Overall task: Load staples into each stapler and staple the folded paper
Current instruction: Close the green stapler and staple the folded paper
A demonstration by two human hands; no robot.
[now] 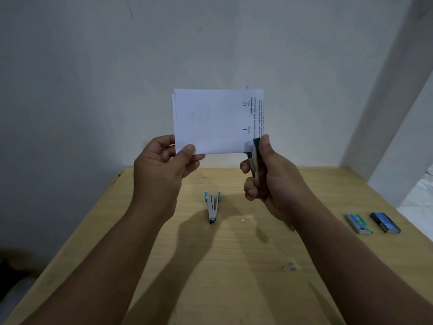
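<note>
Holding the folded paper (212, 120) up at the centre of the frame, you pinch its lower left corner in your left hand (164, 160), thumb on the front and fingers behind. Your right hand (264, 174) has its grip clenched round a green stapler (255, 156), whose nose sits over the paper's lower right corner. Whether a staple has gone through cannot be told; the corner is hidden by the stapler and your thumb.

By the look of it, you are partway through. The green stapler at the paper suggests it is already loaded, and this staple is either being pressed or about to be. A second stapler (212, 206), white with light blue trim, lies on the table (234, 277) below your hands, near the middle of the frame. It appears splayed open, so you probably have yet to load or close it, and then staple with it.

Two staple boxes lie at the right edge of the table: a green one (358, 223) and a blue one (385, 222) just beside it. A small grey scrap (291, 266), perhaps loose staples, lies lower right.
</note>
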